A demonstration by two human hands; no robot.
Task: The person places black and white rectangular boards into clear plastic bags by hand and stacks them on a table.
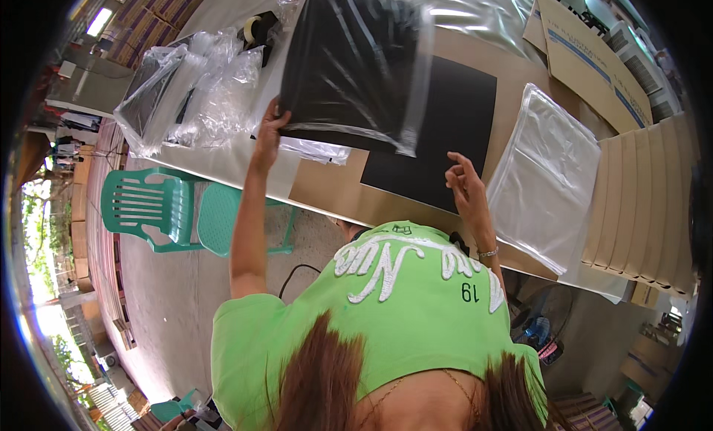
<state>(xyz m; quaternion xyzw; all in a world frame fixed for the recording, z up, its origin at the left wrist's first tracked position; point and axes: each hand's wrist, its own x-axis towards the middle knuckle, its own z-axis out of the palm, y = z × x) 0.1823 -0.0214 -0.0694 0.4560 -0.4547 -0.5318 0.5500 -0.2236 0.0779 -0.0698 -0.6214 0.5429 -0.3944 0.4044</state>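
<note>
With twelve straight ahead of the person, the tabletop [241, 167] reaches from ten round to four o'clock. At three, tan cardboard panels [639, 201] stand in a close row, perhaps kept at the edge to leave the middle free. A black sheet in a clear plastic sleeve [349, 67] is at twelve, overlapping a bare black board [464, 108] at one; the sleeve's clear margin shows along its right and near edges. A flat stack of clear sleeves [546, 178] lies just short of three, probably put there for easy reach from the right. Crumpled clear plastic [215, 82] fills ten o'clock. The left hand [273, 122] is narrow, pinching the sleeved sheet's near-left corner, thumb on top and other fingers mostly hidden; this grip seems meant to steady or raise that edge while leaving the face uncovered. From this hand, the sleeved sheet extends toward two o'clock. The right hand [468, 182], half open with fingers loosely bent, has nothing visible in it; the sleeved sheet lies apart from it, toward half past ten. It is over the bare board's near part, though contact cannot be told. Smallest, a tape roll [251, 31] sits at eleven.
</note>
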